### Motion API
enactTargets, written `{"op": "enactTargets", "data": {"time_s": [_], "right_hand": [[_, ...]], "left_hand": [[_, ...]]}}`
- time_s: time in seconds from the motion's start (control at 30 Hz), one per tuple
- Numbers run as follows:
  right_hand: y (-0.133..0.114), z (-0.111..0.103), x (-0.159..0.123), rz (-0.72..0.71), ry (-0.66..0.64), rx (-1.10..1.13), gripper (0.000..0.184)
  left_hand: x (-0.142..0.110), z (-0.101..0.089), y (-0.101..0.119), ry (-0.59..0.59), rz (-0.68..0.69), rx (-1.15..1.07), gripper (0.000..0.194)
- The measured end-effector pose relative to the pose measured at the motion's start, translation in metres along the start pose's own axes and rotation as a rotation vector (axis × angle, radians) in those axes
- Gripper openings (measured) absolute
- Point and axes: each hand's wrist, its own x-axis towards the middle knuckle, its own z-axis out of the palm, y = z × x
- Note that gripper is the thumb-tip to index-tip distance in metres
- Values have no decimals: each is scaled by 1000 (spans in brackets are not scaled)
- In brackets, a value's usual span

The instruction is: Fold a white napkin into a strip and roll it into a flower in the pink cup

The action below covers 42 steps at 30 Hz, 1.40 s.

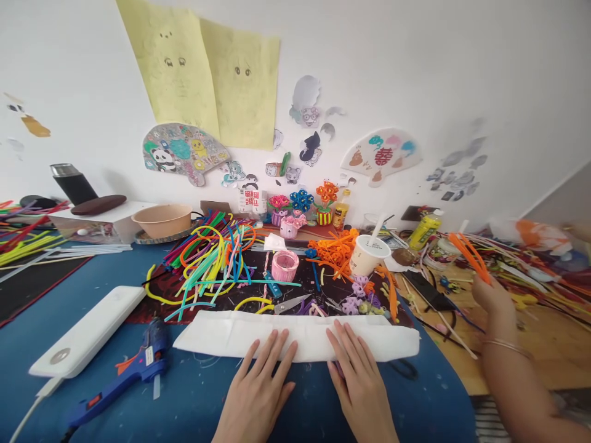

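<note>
A long folded strip of white paper or cloth lies across the front of the blue table mat. My left hand rests flat on its near edge, fingers spread. To the right, my right hand also lies flat on the strip with its fingers stretched out. Just behind the strip are scissors, a pink pipe-cleaner pot and small purple pipe-cleaner pieces. A blue glue gun lies left of my left hand.
At left is a white power bank with a cable. Colourful pipe cleaners are heaped behind, beside a lidded cup with a straw. Another person's hand at right holds orange pipe cleaners. Pipe-cleaner flower pots stand near the wall.
</note>
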Motion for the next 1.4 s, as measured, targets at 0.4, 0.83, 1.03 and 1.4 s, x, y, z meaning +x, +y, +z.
{"op": "enactTargets", "data": {"time_s": [0.4, 0.83, 1.03, 1.4], "right_hand": [[0, 9, 9, -42, -36, 17, 52], [-2, 9, 6, -29, -61, 23, 53], [-4, 6, 6, -33, -63, 12, 54], [-3, 4, 3, -57, -77, -5, 54]], "left_hand": [[1, 3, 2, -3, 18, 10, 51], [-3, 7, 2, -53, 5, -96, 54], [-4, 5, 4, -45, -13, -131, 54], [-6, 6, 5, -47, -12, -113, 53]]}}
